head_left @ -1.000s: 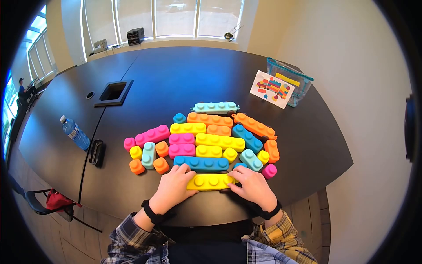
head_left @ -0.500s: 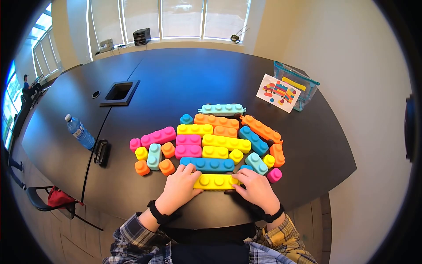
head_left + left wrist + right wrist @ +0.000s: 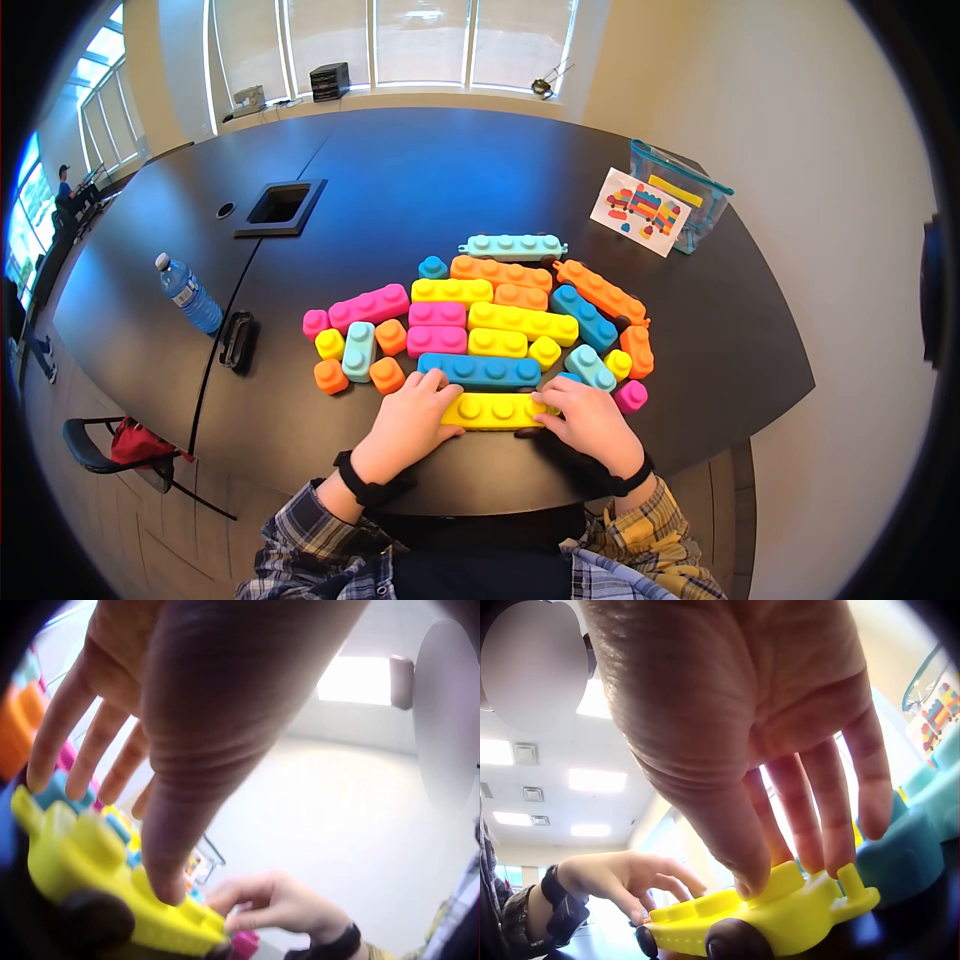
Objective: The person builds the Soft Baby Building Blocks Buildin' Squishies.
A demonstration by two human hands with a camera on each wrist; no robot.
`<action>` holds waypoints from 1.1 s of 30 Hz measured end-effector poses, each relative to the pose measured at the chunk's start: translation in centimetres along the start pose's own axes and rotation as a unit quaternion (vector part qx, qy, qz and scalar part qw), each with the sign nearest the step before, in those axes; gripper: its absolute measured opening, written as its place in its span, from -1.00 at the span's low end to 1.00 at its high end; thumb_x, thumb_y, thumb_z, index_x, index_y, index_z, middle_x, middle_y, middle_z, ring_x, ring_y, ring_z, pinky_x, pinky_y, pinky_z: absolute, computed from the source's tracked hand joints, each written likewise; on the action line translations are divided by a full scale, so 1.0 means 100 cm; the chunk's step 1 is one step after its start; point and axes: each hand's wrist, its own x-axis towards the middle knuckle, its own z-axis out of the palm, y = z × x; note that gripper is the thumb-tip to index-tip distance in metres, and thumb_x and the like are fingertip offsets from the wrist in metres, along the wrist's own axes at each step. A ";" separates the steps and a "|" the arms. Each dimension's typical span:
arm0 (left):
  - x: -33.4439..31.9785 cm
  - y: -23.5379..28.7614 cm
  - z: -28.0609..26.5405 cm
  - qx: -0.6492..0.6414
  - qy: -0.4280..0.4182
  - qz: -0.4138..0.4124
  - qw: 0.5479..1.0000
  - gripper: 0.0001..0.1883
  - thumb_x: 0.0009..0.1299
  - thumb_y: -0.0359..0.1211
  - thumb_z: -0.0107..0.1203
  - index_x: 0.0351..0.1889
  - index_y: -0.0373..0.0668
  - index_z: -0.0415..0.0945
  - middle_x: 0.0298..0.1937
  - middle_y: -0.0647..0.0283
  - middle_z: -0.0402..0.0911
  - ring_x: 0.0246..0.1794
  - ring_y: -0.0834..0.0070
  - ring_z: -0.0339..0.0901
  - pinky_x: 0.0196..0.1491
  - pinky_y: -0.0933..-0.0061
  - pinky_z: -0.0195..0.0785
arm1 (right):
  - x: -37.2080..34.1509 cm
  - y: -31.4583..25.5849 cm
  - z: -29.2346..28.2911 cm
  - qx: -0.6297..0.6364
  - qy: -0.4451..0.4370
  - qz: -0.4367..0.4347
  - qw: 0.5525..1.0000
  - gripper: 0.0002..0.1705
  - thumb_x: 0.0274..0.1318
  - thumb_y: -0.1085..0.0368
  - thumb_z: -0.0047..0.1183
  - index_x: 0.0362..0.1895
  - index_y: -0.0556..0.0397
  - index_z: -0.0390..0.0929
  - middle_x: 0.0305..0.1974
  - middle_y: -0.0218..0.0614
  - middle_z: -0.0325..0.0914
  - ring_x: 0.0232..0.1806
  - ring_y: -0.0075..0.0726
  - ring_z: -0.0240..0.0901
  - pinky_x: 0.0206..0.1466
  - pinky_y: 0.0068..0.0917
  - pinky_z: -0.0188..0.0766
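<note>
A long yellow wheeled block (image 3: 490,411) with studs on top and dark wheels lies on the table in front of me. My left hand (image 3: 408,422) holds its left end, thumb on the near side and fingers over the far side. At the other end my right hand (image 3: 592,425) grips it the same way. In the right wrist view the thumb rests against a stud of the yellow wheeled block (image 3: 795,919), beside its hitch end. Just beyond lies a long blue block (image 3: 478,371). A second blue block is partly hidden behind my right fingers.
Loose blocks, including a pink block (image 3: 370,308), spread beyond my hands. Farther back are light-blue (image 3: 513,247) and orange (image 3: 602,292) wheeled blocks. A picture card (image 3: 640,212) leans on a clear bag (image 3: 705,205). A water bottle (image 3: 190,293) and black case (image 3: 237,342) stand left.
The head view has shifted, so the table and blocks sit slightly farther right in it. Both hands stay on the yellow wheeled block, which has hardly moved among the others.
</note>
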 end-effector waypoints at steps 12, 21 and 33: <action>-0.008 -0.172 -0.094 0.023 0.116 -0.113 0.986 -0.54 0.28 -0.52 0.34 0.17 -0.29 0.64 0.07 0.02 0.69 0.01 0.06 0.69 0.10 0.20 0.58 | -0.001 -0.001 0.000 -0.002 -0.006 0.008 1.000 -0.74 0.20 0.25 0.39 -0.02 -0.03 0.76 -0.12 -0.35 0.64 -0.12 -0.08 0.67 -0.11 -0.22 0.62; -0.001 -0.218 -0.078 0.004 0.007 -0.106 0.994 -0.53 0.16 -0.51 0.36 0.10 -0.24 0.65 0.05 -0.04 0.70 0.13 -0.07 0.62 0.20 0.08 0.52 | -0.003 -0.003 0.001 0.023 0.006 0.019 1.000 -0.74 0.23 0.27 0.37 -0.01 -0.01 0.76 -0.11 -0.34 0.65 -0.11 -0.07 0.68 -0.09 -0.22 0.64; -0.008 -0.078 -0.115 -0.123 0.135 -0.045 0.982 -0.48 0.19 -0.57 0.37 0.17 -0.24 0.59 0.07 0.08 0.60 0.12 0.12 0.63 0.20 0.22 0.53 | -0.002 -0.002 0.000 0.020 -0.007 0.019 1.000 -0.73 0.22 0.27 0.37 -0.01 -0.02 0.75 -0.10 -0.35 0.64 -0.12 -0.07 0.67 -0.11 -0.22 0.64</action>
